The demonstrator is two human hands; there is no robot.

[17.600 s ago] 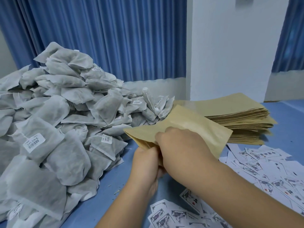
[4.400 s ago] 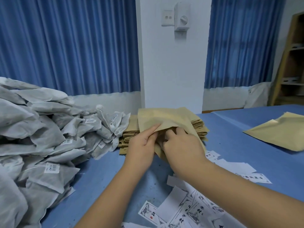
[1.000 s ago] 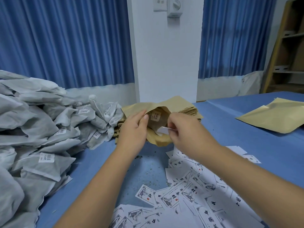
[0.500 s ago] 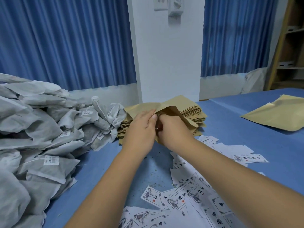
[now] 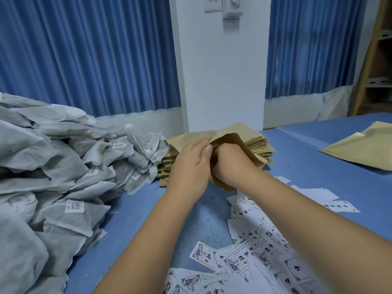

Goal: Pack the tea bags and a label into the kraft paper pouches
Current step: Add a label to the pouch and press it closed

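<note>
Kraft pouch (image 5: 235, 138) under work is held up just in front of the stack of empty pouches (image 5: 257, 144), above the blue table (image 5: 307, 172). Left hand (image 5: 188, 164) pinches the near lip of the mouth between thumb and fingers, so that it gapes. Right hand (image 5: 230, 164) is thrust inside past the knuckles. Its fingers are hidden, so I cannot tell whether they grip a label or a tea bag. Pouch contents are not visible.

Judged progress: early. One pouch (image 5: 360, 149) lies well apart at the far right, possibly finished, though this cannot be confirmed.

Outstanding: a large heap of tea bags (image 5: 53, 170) at left, many loose labels (image 5: 261, 257) scattered near the person, and the thick stack unused.
</note>
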